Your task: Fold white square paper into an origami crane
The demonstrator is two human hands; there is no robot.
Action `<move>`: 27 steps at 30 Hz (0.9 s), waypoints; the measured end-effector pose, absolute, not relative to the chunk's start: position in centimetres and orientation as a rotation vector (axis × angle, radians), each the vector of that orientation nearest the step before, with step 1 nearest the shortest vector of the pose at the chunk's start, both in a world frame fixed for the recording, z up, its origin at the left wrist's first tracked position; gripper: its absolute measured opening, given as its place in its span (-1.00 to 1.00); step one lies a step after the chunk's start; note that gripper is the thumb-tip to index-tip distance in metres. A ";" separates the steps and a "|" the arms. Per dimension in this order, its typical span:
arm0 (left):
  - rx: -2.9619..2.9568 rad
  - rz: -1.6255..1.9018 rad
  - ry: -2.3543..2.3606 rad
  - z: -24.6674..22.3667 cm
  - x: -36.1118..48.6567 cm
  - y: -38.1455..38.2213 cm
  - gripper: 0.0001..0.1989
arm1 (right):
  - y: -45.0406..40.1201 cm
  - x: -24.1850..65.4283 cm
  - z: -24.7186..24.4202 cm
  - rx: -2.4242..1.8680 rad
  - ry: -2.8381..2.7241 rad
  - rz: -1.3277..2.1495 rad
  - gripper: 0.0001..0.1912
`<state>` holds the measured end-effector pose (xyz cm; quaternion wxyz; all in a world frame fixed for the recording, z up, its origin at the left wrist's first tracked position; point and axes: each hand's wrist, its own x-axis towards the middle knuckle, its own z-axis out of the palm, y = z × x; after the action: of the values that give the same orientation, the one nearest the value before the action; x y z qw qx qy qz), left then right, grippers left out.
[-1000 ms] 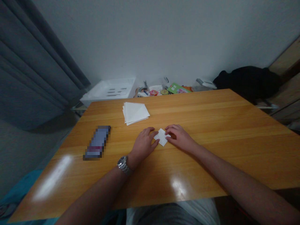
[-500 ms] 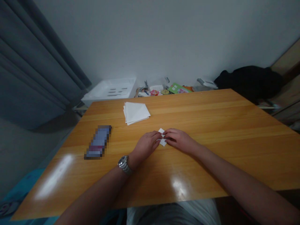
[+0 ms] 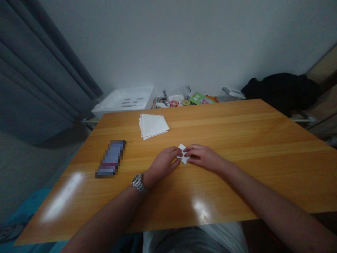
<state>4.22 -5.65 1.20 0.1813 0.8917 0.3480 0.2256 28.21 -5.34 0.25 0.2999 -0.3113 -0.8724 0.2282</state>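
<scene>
A small folded piece of white paper lies on the wooden table in front of me, turned so that one corner points away. My left hand, with a metal watch at its wrist, has its curled fingertips on the paper's left side. From the opposite side, my right hand grips the paper's right part with bent fingers. Both sides of the paper are partly hidden under the fingers. The fingertips of the two hands are close together but apart.
A stack of white sheets lies farther back on the table. To the left is a phone, its screen pixelated. Behind the table's far edge are a white tray, a green booklet and a dark cloth heap.
The fingertips of both hands have spread slightly apart, so more of the folded paper shows between them. The paper stays in about the same place.
</scene>
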 end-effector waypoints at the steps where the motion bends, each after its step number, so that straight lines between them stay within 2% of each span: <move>1: 2.516 0.638 0.982 1.1 4.2 -5.6 -0.82 | -5.3 28.2 0.2 -0.820 -2.308 0.611 -0.85; 19: 2.502 0.634 0.975 1.2 4.1 -5.7 -0.79 | -5.3 28.0 0.1 -0.843 -2.413 0.453 -0.80; 27: 2.474 0.663 0.982 1.8 4.3 -6.0 -0.78 | -5.5 27.5 0.4 -0.915 -2.377 0.426 -0.86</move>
<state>4.34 -5.96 1.78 0.1978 0.8841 0.3508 0.2369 27.49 -5.55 0.41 0.2758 -0.3406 -0.8847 0.1587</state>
